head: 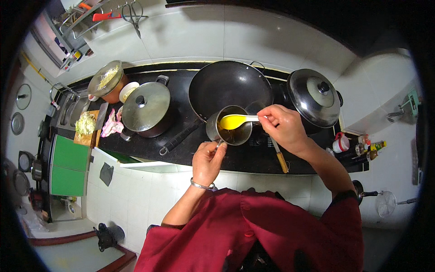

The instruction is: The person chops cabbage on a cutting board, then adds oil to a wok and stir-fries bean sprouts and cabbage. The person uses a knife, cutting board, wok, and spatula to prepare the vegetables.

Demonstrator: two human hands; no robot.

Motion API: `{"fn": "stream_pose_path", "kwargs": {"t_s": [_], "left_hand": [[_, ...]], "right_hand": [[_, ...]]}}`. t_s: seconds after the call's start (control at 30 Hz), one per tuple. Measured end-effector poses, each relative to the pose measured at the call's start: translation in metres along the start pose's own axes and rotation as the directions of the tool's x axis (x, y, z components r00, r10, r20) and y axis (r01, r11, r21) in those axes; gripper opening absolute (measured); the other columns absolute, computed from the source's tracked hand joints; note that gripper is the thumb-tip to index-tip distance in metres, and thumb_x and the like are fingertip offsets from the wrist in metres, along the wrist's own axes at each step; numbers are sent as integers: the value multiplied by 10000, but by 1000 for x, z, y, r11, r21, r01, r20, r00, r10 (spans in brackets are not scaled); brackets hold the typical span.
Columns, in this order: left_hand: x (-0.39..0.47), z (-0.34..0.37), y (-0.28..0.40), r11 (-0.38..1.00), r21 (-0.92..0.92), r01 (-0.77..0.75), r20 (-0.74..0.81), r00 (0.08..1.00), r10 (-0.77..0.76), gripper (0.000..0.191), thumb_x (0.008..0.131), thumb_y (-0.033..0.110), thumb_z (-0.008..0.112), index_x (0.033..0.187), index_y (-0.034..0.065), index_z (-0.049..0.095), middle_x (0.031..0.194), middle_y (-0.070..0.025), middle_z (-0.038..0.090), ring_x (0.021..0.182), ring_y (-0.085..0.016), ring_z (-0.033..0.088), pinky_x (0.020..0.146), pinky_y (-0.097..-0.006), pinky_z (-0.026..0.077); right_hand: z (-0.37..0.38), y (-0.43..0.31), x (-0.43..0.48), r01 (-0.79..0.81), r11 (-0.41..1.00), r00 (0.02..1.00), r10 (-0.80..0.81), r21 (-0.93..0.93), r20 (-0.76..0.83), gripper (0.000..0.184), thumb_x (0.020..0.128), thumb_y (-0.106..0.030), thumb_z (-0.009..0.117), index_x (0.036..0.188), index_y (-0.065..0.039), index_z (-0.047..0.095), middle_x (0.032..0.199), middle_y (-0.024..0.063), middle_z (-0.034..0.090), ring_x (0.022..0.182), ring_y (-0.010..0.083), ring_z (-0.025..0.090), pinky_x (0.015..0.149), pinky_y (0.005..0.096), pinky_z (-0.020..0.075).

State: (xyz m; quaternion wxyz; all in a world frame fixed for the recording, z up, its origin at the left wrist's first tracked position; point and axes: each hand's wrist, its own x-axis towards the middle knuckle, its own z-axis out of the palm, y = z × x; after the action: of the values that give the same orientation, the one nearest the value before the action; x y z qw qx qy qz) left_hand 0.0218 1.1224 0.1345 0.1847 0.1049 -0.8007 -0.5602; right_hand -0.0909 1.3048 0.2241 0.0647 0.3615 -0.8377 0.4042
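Note:
My left hand point(208, 162) grips the handle of a metal cup point(211, 126), which I hold over the front edge of the wok point(227, 85). Dark, shiny liquid point(236, 135) lies in the cup. Between the fingers of my right hand point(283, 127) is the white handle of a spoon point(249, 118). The spoon's bowl is level with the cup's mouth and looks bright yellow; whether that is its own colour or a liquid in it, I cannot tell. The dark wok's inside shows no food, and its black handle point(180, 138) points front left.
Left of the wok stands a glass-lidded pot point(146, 107). Farther left are a cutting board with chopped vegetables point(85, 123), a cleaver point(101, 117) and a pink cloth point(111, 126). A lidded pan point(314, 98) stands right, near several condiment bottles point(363, 149). A wooden-handled utensil point(281, 161) lies near the front edge.

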Motion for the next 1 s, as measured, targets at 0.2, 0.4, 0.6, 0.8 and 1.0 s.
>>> {"fn": "stream_pose_path", "kwargs": {"t_s": [0.2, 0.4, 0.6, 0.8, 1.0], "left_hand": [[10, 1, 14, 977, 189, -101, -91, 989, 119, 191, 798, 202, 636, 725, 27, 611, 697, -128, 557, 615, -252, 534, 548, -329, 422], [20, 8, 3, 951, 281, -130, -76, 985, 157, 223, 809, 233, 624, 721, 28, 609, 670, -133, 557, 614, -269, 532, 546, -335, 412], [44, 6, -27, 893, -332, 303, 190, 949, -251, 315, 883, 211, 551, 611, 60, 505, 566, 46, 445, 521, -46, 366, 482, -215, 290], [31, -12, -30, 877, -349, 332, 154, 943, -296, 321, 880, 222, 550, 611, 55, 506, 558, 42, 448, 523, -36, 370, 478, -208, 291], [-10, -51, -32, 896, -274, 350, 106, 937, -333, 304, 887, 218, 548, 645, 36, 522, 608, 23, 498, 575, -43, 419, 521, -203, 334]], "right_hand": [[17, 17, 3, -36, 998, 998, 39, -49, 46, 59, 777, -58, 600, 800, -6, 582, 694, 113, 599, 605, 219, 611, 539, 297, 487], [31, 48, 7, -602, 608, 793, 533, 518, 296, 103, 808, -47, 579, 844, 49, 576, 705, 95, 598, 584, 144, 597, 557, 259, 530], [23, 66, 15, -666, 340, 689, 621, 664, 373, 126, 811, -36, 592, 885, 63, 567, 732, 111, 595, 611, 152, 596, 586, 257, 528], [-2, 95, 54, -604, 450, 727, 650, 658, 222, 103, 804, -19, 588, 875, 55, 576, 755, 121, 606, 617, 163, 609, 596, 247, 539], [35, 134, 81, -718, 576, 672, 720, 391, 173, 41, 730, 36, 577, 760, 59, 562, 651, 142, 603, 515, 196, 614, 473, 283, 539]]}}
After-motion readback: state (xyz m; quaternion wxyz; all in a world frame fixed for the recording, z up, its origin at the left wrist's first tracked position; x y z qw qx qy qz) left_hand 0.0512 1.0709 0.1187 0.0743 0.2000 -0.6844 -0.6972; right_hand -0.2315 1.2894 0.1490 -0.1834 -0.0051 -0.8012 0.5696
